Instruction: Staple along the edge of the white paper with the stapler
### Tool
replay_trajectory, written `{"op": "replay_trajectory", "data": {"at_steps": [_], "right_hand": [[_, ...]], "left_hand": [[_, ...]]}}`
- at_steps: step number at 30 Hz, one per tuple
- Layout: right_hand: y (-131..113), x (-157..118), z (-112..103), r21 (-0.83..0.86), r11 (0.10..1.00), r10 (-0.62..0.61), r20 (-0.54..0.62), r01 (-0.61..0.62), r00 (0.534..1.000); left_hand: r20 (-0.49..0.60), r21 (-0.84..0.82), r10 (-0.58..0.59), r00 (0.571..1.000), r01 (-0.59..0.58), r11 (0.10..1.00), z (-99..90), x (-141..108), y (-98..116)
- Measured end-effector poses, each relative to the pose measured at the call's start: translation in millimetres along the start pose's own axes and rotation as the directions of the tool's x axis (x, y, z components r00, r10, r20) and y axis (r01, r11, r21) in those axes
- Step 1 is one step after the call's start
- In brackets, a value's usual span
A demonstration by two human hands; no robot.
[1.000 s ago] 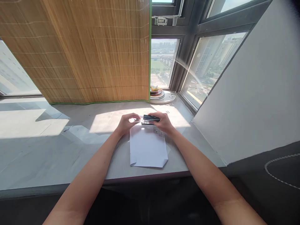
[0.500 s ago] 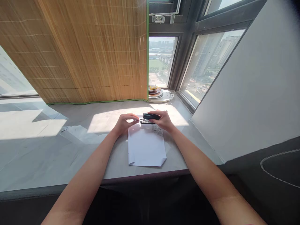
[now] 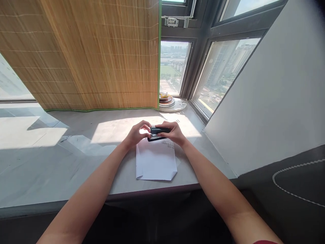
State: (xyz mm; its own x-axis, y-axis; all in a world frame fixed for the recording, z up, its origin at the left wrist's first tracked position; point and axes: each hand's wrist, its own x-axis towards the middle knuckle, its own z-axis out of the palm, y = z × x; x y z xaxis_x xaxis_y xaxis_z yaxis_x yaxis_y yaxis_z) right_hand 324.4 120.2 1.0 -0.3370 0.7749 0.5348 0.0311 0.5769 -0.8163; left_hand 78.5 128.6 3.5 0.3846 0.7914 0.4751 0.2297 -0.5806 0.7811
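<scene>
A black stapler (image 3: pixel 159 130) is held over the far edge of a white sheet of paper (image 3: pixel 155 162), its upper and lower arms parted. My right hand (image 3: pixel 176 133) is closed round its right part, thumb on the near side. At the left tip, my left hand (image 3: pixel 136 134) curls with thumb and fingers at the stapler's front end. The paper lies flat, its two near corners folded. A patch of small dark marks (image 3: pixel 168 143) shows at its upper right; whether these are printed or loose pieces I cannot tell.
A pale window sill (image 3: pixel 83 173) carries everything. Stacked plates (image 3: pixel 167 103) stand in the far corner by the window. A bamboo blind (image 3: pixel 101 57) hangs at the back left, and a white wall (image 3: pixel 254 91) slopes on the right. A beaded cord (image 3: pixel 291 191) hangs at lower right.
A small metal piece that stuck out of the stapler's front towards my left fingers no longer shows. The stapler has come slightly nearer and left, and my left fingers have arched around its tip.
</scene>
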Motion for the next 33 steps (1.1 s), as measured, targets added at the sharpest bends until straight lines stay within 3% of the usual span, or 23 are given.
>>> {"op": "replay_trajectory", "data": {"at_steps": [7,12,16,19,22,25,29,33], "right_hand": [[-5,-2,4,0.004,0.999,0.033,-0.016,-0.033,0.999],[-1,0,-2,-0.008,0.998,0.056,-0.123,-0.058,0.991],[-1,-3,-19,-0.065,0.992,0.091,-0.226,-0.108,0.97],[-7,-24,-39,-0.131,0.977,0.13,-0.257,-0.168,0.958],[-14,-64,-62,-0.221,0.943,0.167,-0.33,-0.248,0.929],[-18,-104,-85,-0.347,0.891,0.13,-0.422,-0.292,0.897],[-21,-124,-94,-0.413,0.868,0.116,-0.372,-0.276,0.921],[-24,-112,-73,-0.401,0.898,0.097,-0.228,-0.184,0.969]], "left_hand": [[0.014,0.056,0.024,1.0,-0.025,0.998,-3.5,1,1],[-0.042,0.194,0.063,0.997,-0.053,0.979,-8.1,8,-26],[-0.029,0.381,-0.02,0.999,0.03,0.924,-4.0,9,-53],[-0.029,0.42,-0.036,0.999,0.045,0.906,-0.6,8,-64],[-0.068,0.419,-0.043,0.997,0.068,0.906,0.1,9,-65],[-0.096,0.333,-0.113,0.989,0.139,0.933,-0.7,10,-65],[-0.144,0.197,-0.19,0.971,0.216,0.956,-2.4,13,-63],[-0.124,0.221,-0.23,0.965,0.253,0.942,-5.3,12,-55]]}}
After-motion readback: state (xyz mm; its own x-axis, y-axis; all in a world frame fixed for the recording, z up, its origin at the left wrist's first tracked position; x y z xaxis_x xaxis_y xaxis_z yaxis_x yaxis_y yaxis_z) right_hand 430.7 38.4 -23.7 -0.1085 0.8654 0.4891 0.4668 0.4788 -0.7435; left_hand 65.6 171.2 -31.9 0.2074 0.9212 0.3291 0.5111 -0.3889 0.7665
